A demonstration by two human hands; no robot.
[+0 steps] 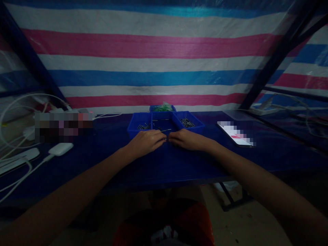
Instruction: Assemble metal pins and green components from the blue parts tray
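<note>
My left hand (pixel 148 140) is closed in a pinch at the near edge of the blue bins. A small metallic piece (pixel 166 138) shows at its fingertips. Just beyond those fingers a thin metal rod (pixel 166 130) points to the right; whether the hand holds it, I cannot tell. My right hand (pixel 187 139) faces the left one, fingers pressed together, and what they pinch is hidden. Small metal parts (pixel 144 126) lie in the left blue bin (pixel 132 124). More dark metal parts (pixel 187 122) fill part of the right blue bin (pixel 198 127). Thin rods lie in the middle bin.
Behind stands a blue bin with green pieces (pixel 164 108). A lit phone (pixel 237 135) lies on the blue table (pixel 169 167) to the right. White cables and a white charger (pixel 60 149) are at left. A striped sheet (pixel 153 44) hangs behind, between metal posts.
</note>
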